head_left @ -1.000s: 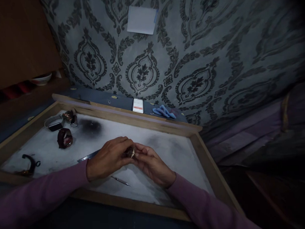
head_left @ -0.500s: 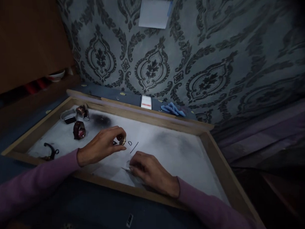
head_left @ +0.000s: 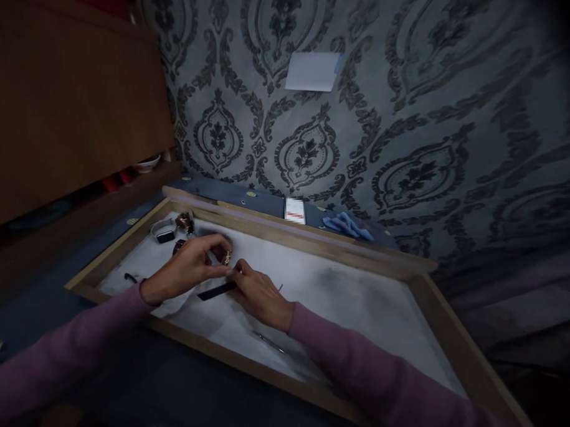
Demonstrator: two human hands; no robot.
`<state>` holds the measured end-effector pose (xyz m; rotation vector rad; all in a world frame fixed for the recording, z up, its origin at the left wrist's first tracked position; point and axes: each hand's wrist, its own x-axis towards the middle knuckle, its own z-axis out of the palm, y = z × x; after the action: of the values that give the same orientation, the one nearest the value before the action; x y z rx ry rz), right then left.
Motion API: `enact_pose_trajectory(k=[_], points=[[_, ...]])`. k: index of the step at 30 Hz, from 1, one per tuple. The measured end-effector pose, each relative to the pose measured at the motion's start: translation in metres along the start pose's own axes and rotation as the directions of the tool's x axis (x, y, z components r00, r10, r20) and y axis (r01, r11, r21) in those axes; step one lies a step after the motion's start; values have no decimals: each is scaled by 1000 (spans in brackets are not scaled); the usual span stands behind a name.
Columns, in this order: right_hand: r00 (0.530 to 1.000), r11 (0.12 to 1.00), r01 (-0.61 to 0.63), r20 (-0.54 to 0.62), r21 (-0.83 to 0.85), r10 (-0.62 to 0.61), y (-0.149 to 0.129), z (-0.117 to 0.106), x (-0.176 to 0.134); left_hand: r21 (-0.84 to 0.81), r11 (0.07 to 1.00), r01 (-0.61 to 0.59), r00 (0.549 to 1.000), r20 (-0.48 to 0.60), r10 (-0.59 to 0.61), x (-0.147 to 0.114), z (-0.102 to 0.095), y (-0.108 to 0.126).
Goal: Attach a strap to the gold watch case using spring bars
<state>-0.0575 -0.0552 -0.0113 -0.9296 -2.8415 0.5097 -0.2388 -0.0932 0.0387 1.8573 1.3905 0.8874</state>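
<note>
**Found Reaching In from Near Left and Near Right, Gripping Just Left of Centre**

Observed left forearm [head_left: 74, 348] slanting from near left toward the middle, mauve-sleeved to the wrist. Recorded left hand [head_left: 188, 266] with back turned upward, index finger arched on the far side, thumb laid nearly straight on the near side, tips set in a pinch. Observed right forearm [head_left: 365, 354] running from near right toward far left, likewise sleeved. Recorded right hand [head_left: 262, 298] with knuckles up, fingers curled tight, tips toward the left. Noted both sets of fingertips close together; unable to determine contact.
</note>
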Motion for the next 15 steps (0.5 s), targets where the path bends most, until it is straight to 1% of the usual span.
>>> enact_pose_trajectory(k=[8,11,15], points=[[997,997,69,40,-41,-67,5,0,3,-111,994,21,1000,10,-20,0,3,-12],[997,992,66,38,-103,-63,0,-2,3,-174,984,36,999,29,-32,4,7,-12],[997,970,72,52,-233,-62,-14,-7,2,-222,974,42,998,46,-32,7,10,-10]])
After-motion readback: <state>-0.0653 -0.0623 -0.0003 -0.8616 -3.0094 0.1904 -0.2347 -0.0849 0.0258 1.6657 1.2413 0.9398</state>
